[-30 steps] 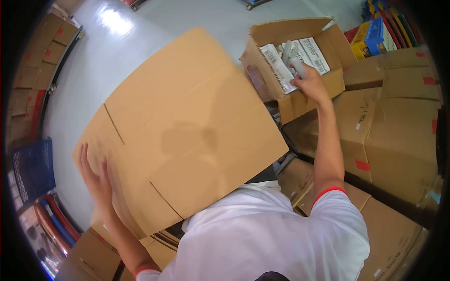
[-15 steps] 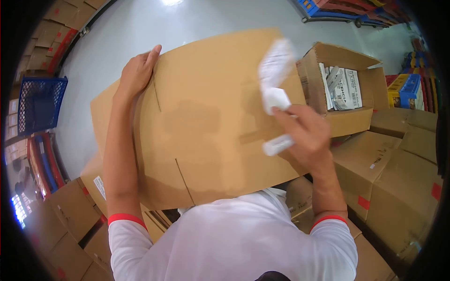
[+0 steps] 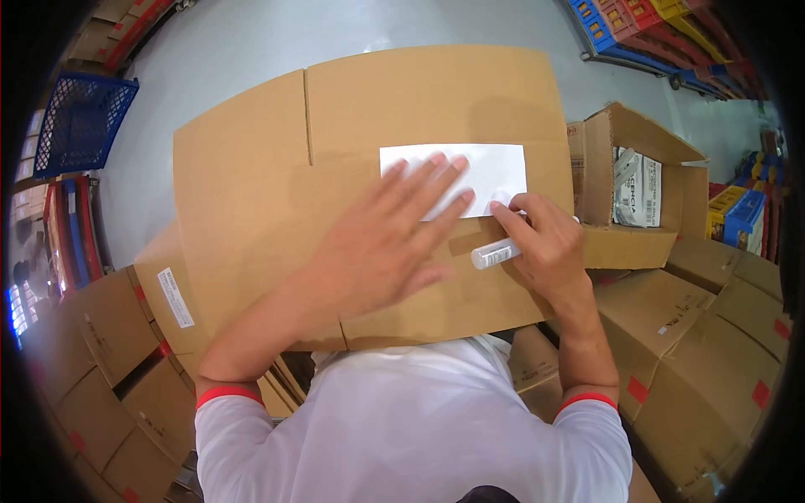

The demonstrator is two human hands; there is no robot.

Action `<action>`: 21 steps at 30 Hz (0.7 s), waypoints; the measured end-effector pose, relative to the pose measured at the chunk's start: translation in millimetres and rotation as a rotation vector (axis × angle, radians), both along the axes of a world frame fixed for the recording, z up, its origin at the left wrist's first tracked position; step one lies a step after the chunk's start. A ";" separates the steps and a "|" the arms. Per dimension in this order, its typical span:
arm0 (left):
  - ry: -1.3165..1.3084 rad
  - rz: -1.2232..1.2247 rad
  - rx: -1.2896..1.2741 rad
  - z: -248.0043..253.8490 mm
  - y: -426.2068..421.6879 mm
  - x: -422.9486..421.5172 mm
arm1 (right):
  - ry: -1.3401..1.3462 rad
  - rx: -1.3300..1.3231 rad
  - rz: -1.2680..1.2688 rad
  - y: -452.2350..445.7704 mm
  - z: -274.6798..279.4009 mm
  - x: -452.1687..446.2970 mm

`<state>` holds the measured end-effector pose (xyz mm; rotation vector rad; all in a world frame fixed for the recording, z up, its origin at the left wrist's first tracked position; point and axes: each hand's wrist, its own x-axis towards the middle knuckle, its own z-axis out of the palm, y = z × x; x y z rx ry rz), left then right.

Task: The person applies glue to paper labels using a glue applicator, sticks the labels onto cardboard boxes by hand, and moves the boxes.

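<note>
A flattened cardboard box [image 3: 251, 210] lies in front of my body, its slits and fold lines showing. On its right half rests a white paper sheet [image 3: 495, 172], flat against the board. My left hand [image 3: 386, 239], fingers spread and slightly blurred, is over the sheet's left part. My right hand [image 3: 545, 243] has its thumb and forefinger at the sheet's lower right corner. Its other fingers curl round a white tube [image 3: 496, 253] with a barcode label, whose kind I cannot make out.
To the right stands an open carton [image 3: 629, 247] with printed white packs [image 3: 639, 193] inside. Closed cartons [image 3: 646, 310] fill the lower right, and more cartons [image 3: 126, 344] the lower left. A blue plastic crate [image 3: 88, 121] is at upper left; coloured crates [image 3: 654, 33] are stacked at upper right.
The white sheet, blurred in my right hand before, now lies flat on the cardboard. My left hand has left the cardboard's far left edge and come right, over the sheet.
</note>
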<state>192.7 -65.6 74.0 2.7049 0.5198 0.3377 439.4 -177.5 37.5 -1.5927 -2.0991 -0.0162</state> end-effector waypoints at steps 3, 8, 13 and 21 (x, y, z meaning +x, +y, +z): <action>0.098 -0.135 -0.122 -18.8 -19.4 7.6 | 0.011 -0.022 -0.013 -7.3 2.8 1.8; 0.099 -0.174 -0.101 -33.9 -30.6 10.3 | 0.095 0.044 -0.085 -11.1 17.2 3.9; 0.126 -0.136 -0.040 -31.8 -38.7 17.2 | 0.327 0.092 -0.135 -21.3 58.1 44.0; 0.225 -0.086 0.119 -31.7 -54.3 30.2 | 1.204 0.000 -0.263 15.3 50.6 10.5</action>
